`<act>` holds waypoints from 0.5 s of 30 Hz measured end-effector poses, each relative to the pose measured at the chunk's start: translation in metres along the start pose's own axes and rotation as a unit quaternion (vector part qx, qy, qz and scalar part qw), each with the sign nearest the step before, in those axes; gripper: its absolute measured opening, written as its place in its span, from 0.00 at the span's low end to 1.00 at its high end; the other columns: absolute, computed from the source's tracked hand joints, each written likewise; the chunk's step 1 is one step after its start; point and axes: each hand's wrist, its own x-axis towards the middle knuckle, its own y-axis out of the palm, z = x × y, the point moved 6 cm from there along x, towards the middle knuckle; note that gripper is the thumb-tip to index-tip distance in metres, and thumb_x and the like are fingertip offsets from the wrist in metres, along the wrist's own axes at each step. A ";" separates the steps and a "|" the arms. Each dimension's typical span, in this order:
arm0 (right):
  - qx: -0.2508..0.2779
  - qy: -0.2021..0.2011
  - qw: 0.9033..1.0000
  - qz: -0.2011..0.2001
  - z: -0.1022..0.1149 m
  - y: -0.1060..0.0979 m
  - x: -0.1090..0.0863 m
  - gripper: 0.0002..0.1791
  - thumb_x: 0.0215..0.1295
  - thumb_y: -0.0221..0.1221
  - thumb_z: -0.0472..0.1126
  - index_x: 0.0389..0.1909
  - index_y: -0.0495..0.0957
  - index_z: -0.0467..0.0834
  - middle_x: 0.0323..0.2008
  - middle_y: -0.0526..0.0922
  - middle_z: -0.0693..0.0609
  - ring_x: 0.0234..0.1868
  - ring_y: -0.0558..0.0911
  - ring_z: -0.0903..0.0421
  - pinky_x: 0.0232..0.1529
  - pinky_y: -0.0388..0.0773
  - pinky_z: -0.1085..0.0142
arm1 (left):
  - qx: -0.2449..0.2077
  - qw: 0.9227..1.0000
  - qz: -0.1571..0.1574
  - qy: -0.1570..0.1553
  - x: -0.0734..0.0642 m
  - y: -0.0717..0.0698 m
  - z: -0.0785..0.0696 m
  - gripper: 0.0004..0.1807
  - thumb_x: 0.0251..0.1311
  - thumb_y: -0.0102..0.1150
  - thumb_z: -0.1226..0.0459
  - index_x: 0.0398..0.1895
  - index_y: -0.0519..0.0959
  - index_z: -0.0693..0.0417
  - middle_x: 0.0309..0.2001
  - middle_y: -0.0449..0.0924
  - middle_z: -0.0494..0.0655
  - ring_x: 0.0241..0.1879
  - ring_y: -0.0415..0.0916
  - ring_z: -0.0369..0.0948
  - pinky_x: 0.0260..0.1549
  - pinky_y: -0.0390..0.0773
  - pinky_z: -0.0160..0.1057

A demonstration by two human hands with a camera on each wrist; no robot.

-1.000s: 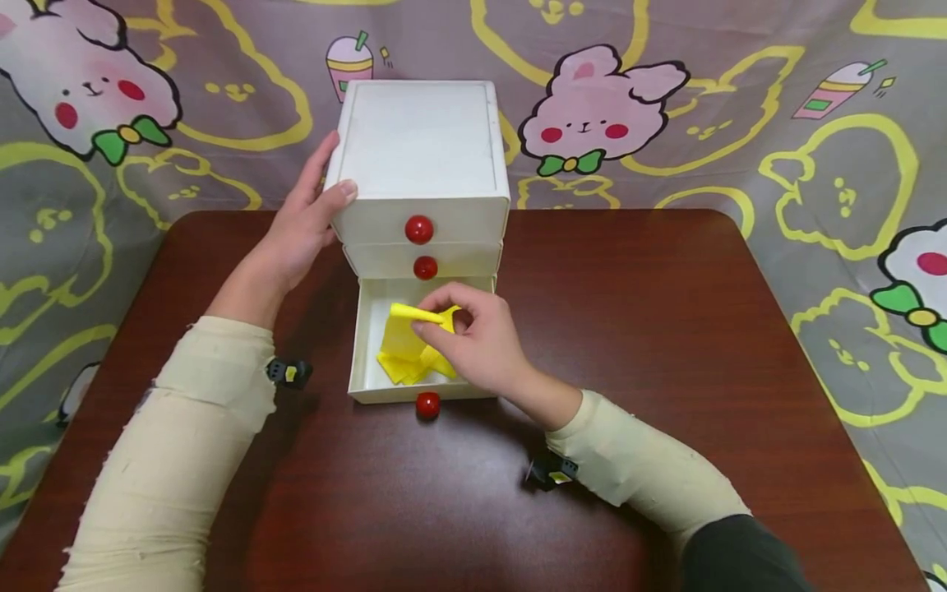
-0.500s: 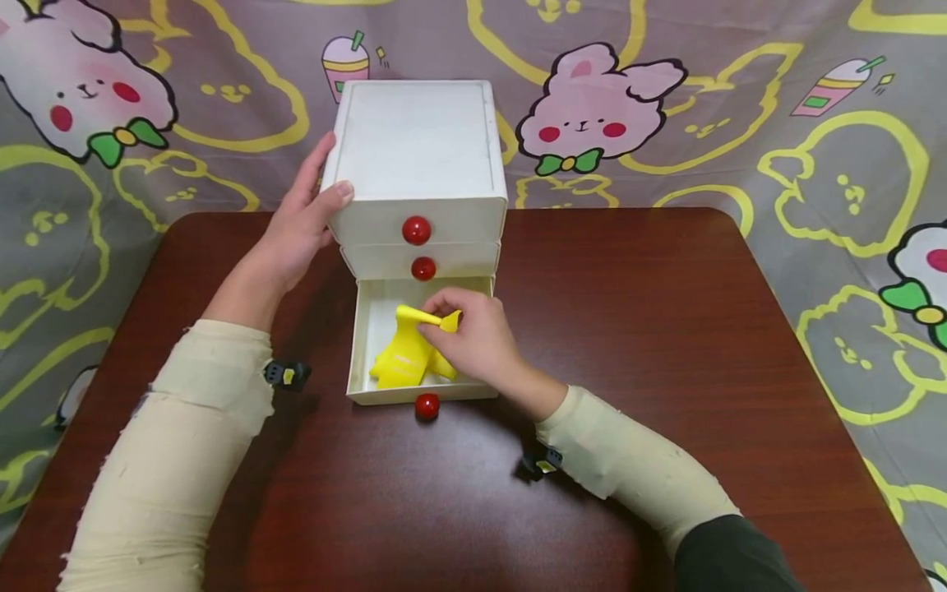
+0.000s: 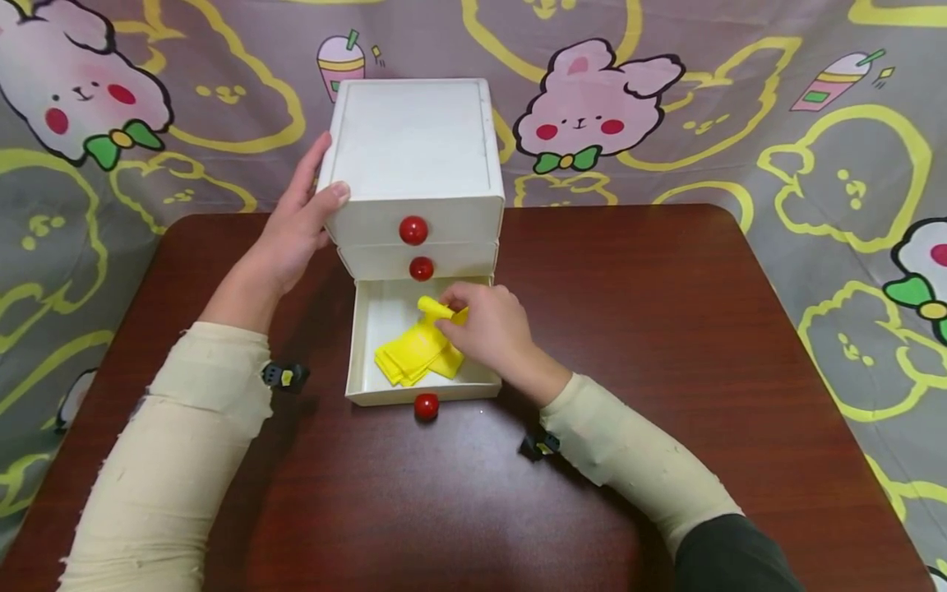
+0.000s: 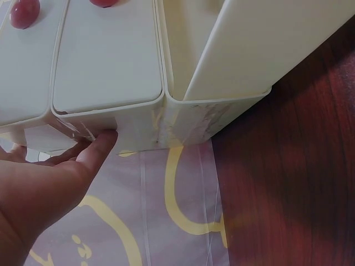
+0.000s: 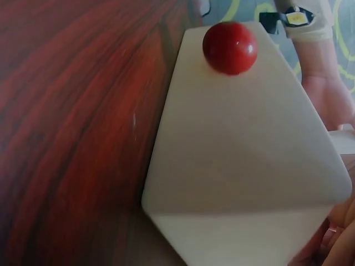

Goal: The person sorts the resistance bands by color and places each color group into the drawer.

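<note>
A white cabinet [image 3: 414, 140] with red knobs stands on the table, its bottom drawer [image 3: 425, 395] pulled out. My left hand [image 3: 288, 230] rests against the cabinet's left side, fingers extended along it and the thumb near the front corner; in the left wrist view the thumb touches the side wall. Over the drawer's right part, my right hand [image 3: 496, 329] pinches the upper edge of a soft yellow folded cloth [image 3: 414, 349]. More folded yellow layers lie beneath it on the drawer floor. The right hand hides part of the cloth. In the right wrist view the drawer front [image 5: 238, 133] covers most of that hand.
The dark red-brown table [image 3: 629, 353] extends around the cabinet. A patterned curtain [image 3: 710, 164] hangs behind and at both sides. Two more drawers, each with a red knob [image 3: 413, 230], sit shut above the pulled-out one.
My right hand has shifted slightly right with the pinched edge of the yellow cloth. The cloth's lower part has folded down onto the layers in the drawer. My left hand stays against the cabinet.
</note>
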 end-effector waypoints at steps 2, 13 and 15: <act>-0.026 -0.006 1.000 -0.003 -0.001 -0.003 -0.001 0.13 0.57 0.72 0.45 0.43 0.87 0.49 0.36 0.87 0.55 0.31 0.83 0.54 0.23 0.74 0.63 | 0.001 1.000 0.000 0.000 0.000 0.000 0.000 0.36 0.72 0.47 0.50 0.78 0.46 0.16 0.78 0.41 0.35 0.68 0.54 0.49 0.64 0.54 0.63; 0.031 -0.028 0.996 -0.081 -0.009 -0.035 -0.028 0.11 0.58 0.71 0.43 0.42 0.87 0.45 0.35 0.88 0.54 0.23 0.77 0.57 0.25 0.71 0.61 | -0.007 1.000 0.003 0.002 0.002 0.000 0.001 0.36 0.72 0.48 0.51 0.78 0.47 0.17 0.78 0.41 0.36 0.68 0.53 0.49 0.65 0.52 0.64; 0.058 -0.052 0.991 -0.107 -0.006 -0.040 -0.040 0.11 0.57 0.72 0.41 0.41 0.87 0.45 0.34 0.87 0.55 0.20 0.74 0.60 0.23 0.69 0.63 | -0.004 1.000 0.002 0.000 0.001 -0.001 0.001 0.36 0.73 0.48 0.50 0.78 0.46 0.17 0.78 0.40 0.36 0.69 0.52 0.49 0.65 0.51 0.64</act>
